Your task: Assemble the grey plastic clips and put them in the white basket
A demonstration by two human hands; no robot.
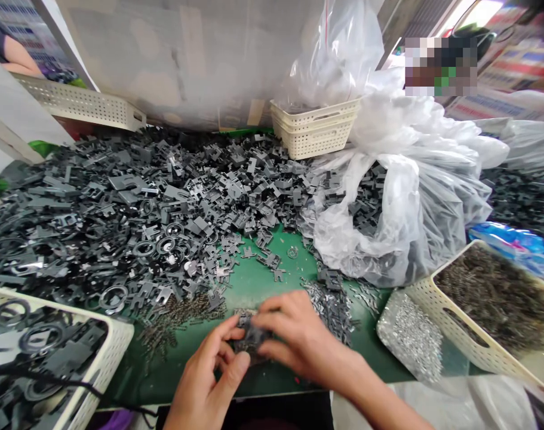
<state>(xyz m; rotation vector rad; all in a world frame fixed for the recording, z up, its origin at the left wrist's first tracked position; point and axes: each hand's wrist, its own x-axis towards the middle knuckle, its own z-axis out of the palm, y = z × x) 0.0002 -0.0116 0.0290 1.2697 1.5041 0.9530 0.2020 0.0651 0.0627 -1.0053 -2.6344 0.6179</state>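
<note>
My left hand [209, 373] and my right hand [298, 337] meet over the green table's [254, 280] near edge. Both pinch one small dark plastic part [250, 335] between their fingertips; most of it is hidden by the fingers. Just left of the hands lies a small heap of thin dark springs [177, 316]. To the right lies a scatter of small silvery metal clips [332, 304]. A wide heap of grey and black plastic parts and rings [141, 209] spreads across the table behind the hands.
A cream basket [113, 346] of black rings stands at the near left. A cream basket [426, 295] of dark springs and a clear bag of silvery bits [410, 337] sit at right. Behind are a clear plastic bag [410, 197] of parts and stacked cream baskets [316, 128]. Another person's arm [16, 57] shows far left.
</note>
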